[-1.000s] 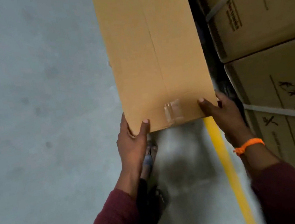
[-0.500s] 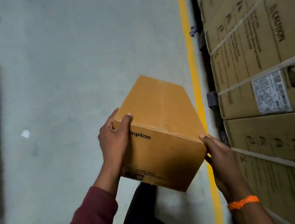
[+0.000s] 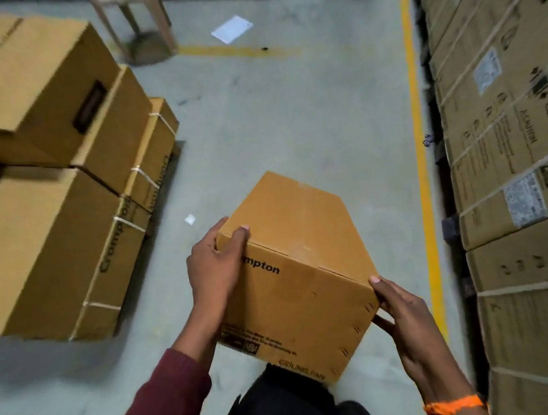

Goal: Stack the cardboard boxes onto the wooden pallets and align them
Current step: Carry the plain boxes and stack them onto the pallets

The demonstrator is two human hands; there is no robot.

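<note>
**Box carried at waist height between two stacks**

The cardboard box (image 3: pixel 299 256) is off the ground, held in front of the person's body over the grey floor (image 3: pixel 289 119). The stack of boxes (image 3: pixel 36 219) is off to the left and the wall of strapped cartons (image 3: pixel 516 143) is on the right. It is plain brown and longer than it is wide. It sits tilted, with its near face turned up towards the person and its lower corner dipping towards their dark trousers. A seam runs down the middle of the top.

The left hand (image 3: pixel 214 269) grips the near left corner, thumb hooked over the top edge. The right hand (image 3: pixel 403 315), with an orange wristband (image 3: pixel 452 406), clamps the near right corner, thumb on the edge and palm against the side.

The fingers of both hands are out of sight behind the box. The left hand covers the start of the printed name, so only "mpton" reads. The small print along the bottom of that face is mostly too blurred to read, though "CEILING FAN" just shows. The left stack is smeared and cut off by the frame, and what it stands on cannot be made out. The cartons on the right run out of view, past a yellow line (image 3: pixel 420 154) on the floor.
</note>
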